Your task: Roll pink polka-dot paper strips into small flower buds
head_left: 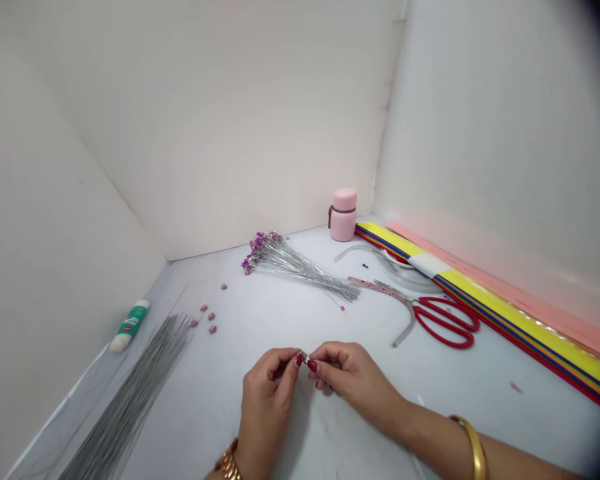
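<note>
My left hand (273, 387) and my right hand (343, 373) meet above the front middle of the table, both with thumb and fingers pinched. Between their fingertips is a small pale piece (305, 357), mostly covered, so its kind cannot be made out. Left of the hands lie several small pinkish star-shaped pieces (213, 329). Farther back rests a bundle of silvery wire stems (310, 267) with purple and pink tips. To the right are red-handled scissors (445, 323) and a curved strip (405, 313), partly patterned in pink and red.
A sheaf of thin grey wires (135, 393) lies at the left, beside a green and white glue stick (130, 326). A pink flask (343, 215) stands at the back. Packs of coloured paper (505, 300) line the right wall. Clear curled strips (400, 273) lie beside them.
</note>
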Demonstrator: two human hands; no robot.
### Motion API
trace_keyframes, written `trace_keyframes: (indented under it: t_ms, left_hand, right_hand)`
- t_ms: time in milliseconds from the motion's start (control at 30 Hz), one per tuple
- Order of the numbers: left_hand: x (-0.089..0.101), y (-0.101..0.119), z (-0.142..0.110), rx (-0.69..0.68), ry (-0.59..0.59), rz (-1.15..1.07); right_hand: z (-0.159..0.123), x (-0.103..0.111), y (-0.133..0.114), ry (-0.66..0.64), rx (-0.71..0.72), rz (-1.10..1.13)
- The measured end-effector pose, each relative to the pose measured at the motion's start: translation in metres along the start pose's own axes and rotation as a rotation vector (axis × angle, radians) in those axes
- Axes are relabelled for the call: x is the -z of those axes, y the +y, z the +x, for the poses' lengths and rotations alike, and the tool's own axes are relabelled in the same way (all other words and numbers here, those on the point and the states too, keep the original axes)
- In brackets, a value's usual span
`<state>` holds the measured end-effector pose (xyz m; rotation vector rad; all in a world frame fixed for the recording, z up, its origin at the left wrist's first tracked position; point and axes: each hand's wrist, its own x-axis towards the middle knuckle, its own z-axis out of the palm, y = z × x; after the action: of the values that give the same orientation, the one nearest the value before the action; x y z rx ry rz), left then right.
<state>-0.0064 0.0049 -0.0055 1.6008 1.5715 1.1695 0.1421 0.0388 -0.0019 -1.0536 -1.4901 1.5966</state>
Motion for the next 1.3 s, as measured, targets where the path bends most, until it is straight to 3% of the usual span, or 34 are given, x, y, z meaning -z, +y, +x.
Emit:
trace_keyframes:
  t_ms: [300,567,1033,1133,1300]
  left_hand:
    - [-0.0007,0.0038,-0.0046,-0.255,-0.062,0.112]
    - [-0.0002,0.0024,0.0035,0.021,-0.089,-0.230]
    - [-0.0050,-0.0034,0.0028,0.190,0.042,-0.288]
    - [-0.0040,-0.0038,0.0014,0.121,0.047,-0.214]
    - [-0.0001,0.0018,-0.0011,-0.162,-0.019,-0.063]
  right_hand:
    - [-0.0001,-0.0008,0.0024,-0.029,-0.013,0.108]
    - [0.0030,-0.0006,0.0045,-0.076,-0.097,0.208]
    - [0.0022,-0.0024,-0.0016,-0.081,-0.196,0.239]
    - [0.0012,-0.0025,-0.0028,-0.091,-0.200,0.274]
    - [0.0011,-0.0011,-0.0026,-0.081,-0.188,0.327]
